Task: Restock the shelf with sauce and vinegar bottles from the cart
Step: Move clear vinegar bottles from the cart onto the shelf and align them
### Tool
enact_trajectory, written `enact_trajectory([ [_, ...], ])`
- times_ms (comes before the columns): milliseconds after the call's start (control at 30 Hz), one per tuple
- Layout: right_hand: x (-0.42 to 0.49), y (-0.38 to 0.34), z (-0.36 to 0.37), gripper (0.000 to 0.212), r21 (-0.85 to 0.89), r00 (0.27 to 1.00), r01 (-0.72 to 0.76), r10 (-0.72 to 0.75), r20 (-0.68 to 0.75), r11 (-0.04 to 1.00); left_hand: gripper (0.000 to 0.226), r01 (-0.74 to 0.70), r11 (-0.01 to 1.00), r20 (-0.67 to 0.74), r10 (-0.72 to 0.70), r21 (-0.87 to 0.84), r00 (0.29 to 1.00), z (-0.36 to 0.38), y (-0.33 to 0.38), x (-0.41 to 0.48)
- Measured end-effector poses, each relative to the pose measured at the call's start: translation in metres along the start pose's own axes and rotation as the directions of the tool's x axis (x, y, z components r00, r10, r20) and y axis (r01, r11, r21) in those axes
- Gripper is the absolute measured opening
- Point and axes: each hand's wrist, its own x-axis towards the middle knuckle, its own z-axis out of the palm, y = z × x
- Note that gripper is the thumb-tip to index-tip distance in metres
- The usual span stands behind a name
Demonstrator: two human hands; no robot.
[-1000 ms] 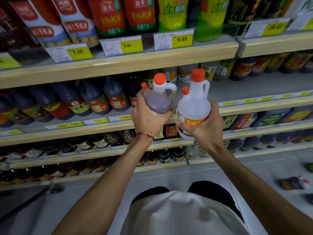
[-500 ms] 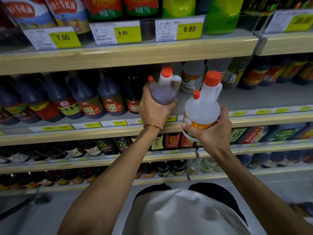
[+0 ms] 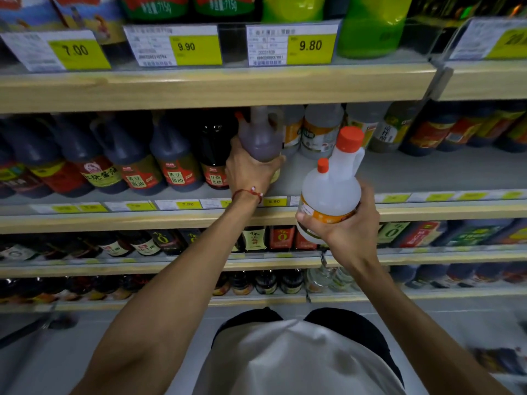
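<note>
Since half a second ago, the left hand (image 3: 251,169) has carried the dark bottle (image 3: 261,138) further onto the middle shelf (image 3: 427,172), so its neck now sits under the board above. Fingers wrap its lower body. The right hand (image 3: 350,226) grips the clear bottle (image 3: 332,192) round its base, just in front of the shelf edge. Both look full, stiff plastic, probably heavy and smooth; support low or use the moulded handle.

the main cap of the dark bottle (image 3: 261,141) is lost in shadow behind the upper shelf board (image 3: 199,86), and the left hand (image 3: 251,173) covers most of its label. the right hand (image 3: 350,235) hides the base of the white bottle (image 3: 330,195). the top-row bottles (image 3: 368,27) are cut off at the upper edge and a price tag (image 3: 496,41) at the right. the items (image 3: 496,360) on the floor are too blurred to identify.
</note>
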Motion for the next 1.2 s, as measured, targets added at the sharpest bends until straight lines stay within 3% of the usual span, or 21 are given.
enact_trajectory([
  [200,-0.003,-0.006,-0.001,0.096,0.041,0.998,-0.050,0.048,0.046,0.998,0.101,-0.021,0.994,0.057,0.027,-0.109,0.998,-0.004,-0.008,-0.007],
  [300,-0.005,-0.012,-0.006,0.096,0.039,0.995,-0.088,0.085,0.057,0.995,0.097,0.047,0.983,0.126,-0.025,-0.178,0.992,-0.012,-0.018,-0.022],
  [433,-0.007,-0.023,-0.016,0.098,0.033,0.990,-0.107,0.104,0.092,0.994,0.065,0.110,0.962,0.169,-0.068,-0.249,0.983,-0.035,-0.012,-0.060],
  [467,-0.007,-0.027,-0.019,0.099,0.036,0.988,-0.122,0.118,0.102,0.992,0.058,0.115,0.963,0.237,-0.057,-0.242,0.970,-0.043,-0.007,-0.070],
  [500,-0.007,-0.030,-0.022,0.099,0.044,0.985,-0.139,0.134,0.112,0.989,0.057,0.129,0.959,0.350,-0.034,-0.252,0.936,-0.051,-0.002,-0.079],
  [600,-0.006,-0.041,-0.029,0.096,0.103,0.971,-0.201,0.185,0.149,0.974,0.068,0.254,0.921,0.671,0.010,-0.294,0.741,-0.066,0.015,-0.102],
  [700,0.002,-0.047,-0.038,0.086,0.146,0.950,-0.249,0.212,0.228,0.958,0.087,0.380,0.874,0.758,-0.022,-0.301,0.651,-0.070,0.030,-0.116],
  [833,0.018,-0.050,-0.060,0.073,0.188,0.872,-0.300,0.189,0.453,0.935,0.092,0.392,0.854,0.715,-0.035,-0.341,0.698,-0.070,0.048,-0.128],
  [967,0.031,-0.049,-0.083,0.066,0.183,0.782,-0.275,0.109,0.614,0.944,0.077,0.345,0.872,0.604,-0.073,-0.348,0.794,-0.062,0.061,-0.136],
  [1067,0.039,-0.042,-0.089,0.065,0.182,0.760,-0.263,0.087,0.645,0.948,0.071,0.295,0.903,0.550,-0.081,-0.313,0.831,-0.056,0.065,-0.137],
  [1200,0.049,-0.030,-0.085,0.074,0.187,0.786,-0.240,0.078,0.613,0.953,0.067,0.168,0.954,0.508,-0.021,-0.246,0.861,-0.047,0.063,-0.129],
])
